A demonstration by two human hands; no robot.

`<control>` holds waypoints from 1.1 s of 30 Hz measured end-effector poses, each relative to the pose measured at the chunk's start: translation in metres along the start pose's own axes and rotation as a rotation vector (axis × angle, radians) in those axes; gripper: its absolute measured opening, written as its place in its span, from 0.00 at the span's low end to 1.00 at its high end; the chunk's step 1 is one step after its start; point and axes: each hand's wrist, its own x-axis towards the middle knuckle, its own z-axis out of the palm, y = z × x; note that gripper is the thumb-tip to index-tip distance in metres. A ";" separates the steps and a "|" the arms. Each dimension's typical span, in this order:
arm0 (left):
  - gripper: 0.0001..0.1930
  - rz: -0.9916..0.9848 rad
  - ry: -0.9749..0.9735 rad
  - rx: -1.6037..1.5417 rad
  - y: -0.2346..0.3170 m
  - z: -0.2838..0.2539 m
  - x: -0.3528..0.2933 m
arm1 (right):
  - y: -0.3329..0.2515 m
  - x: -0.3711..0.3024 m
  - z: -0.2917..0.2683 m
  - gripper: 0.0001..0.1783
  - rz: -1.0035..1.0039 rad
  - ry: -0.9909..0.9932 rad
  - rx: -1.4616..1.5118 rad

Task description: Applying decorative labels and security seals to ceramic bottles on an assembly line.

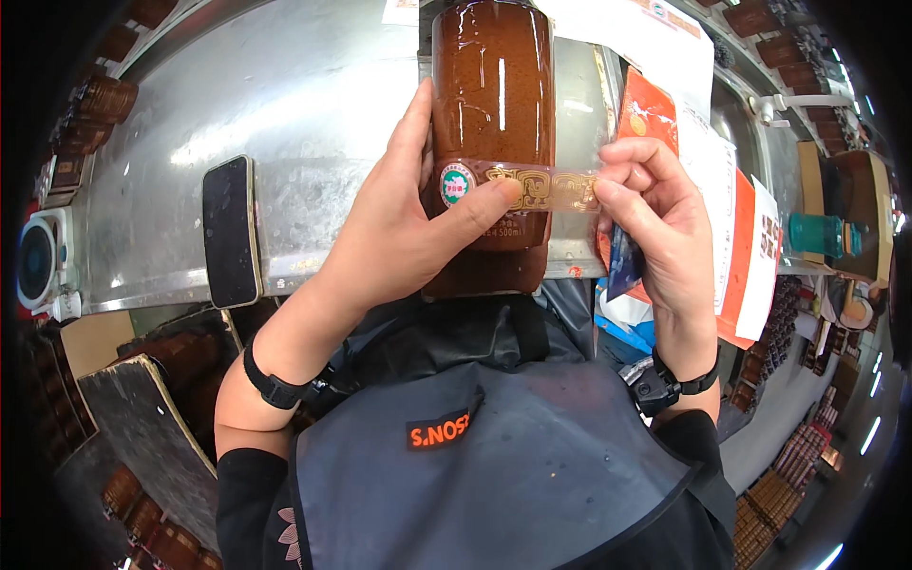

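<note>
A large glossy brown bottle (499,85) rests on the metal worktop in front of me. My left hand (404,214) is wrapped along its left side, with the thumb across the front. That thumb presses on a clear label strip (567,190) with a gold pattern and a round green-and-white mark at its left end. The strip lies across the bottle, and its right end stands off to the side. My right hand (665,214) pinches that free end between thumb and fingers. The hidden fingers behind the bottle cannot be seen.
A dark phone (231,233) lies on the metal worktop (313,104) to the left. Right of the bottle are a red packet (648,112) and white-and-orange printed sheets (736,256). A teal container (815,234) stands farther right. Dark boards (142,408) are at lower left.
</note>
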 end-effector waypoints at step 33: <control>0.33 -0.285 0.040 -0.088 0.012 0.003 0.006 | 0.035 0.018 0.015 0.29 0.084 -0.105 0.257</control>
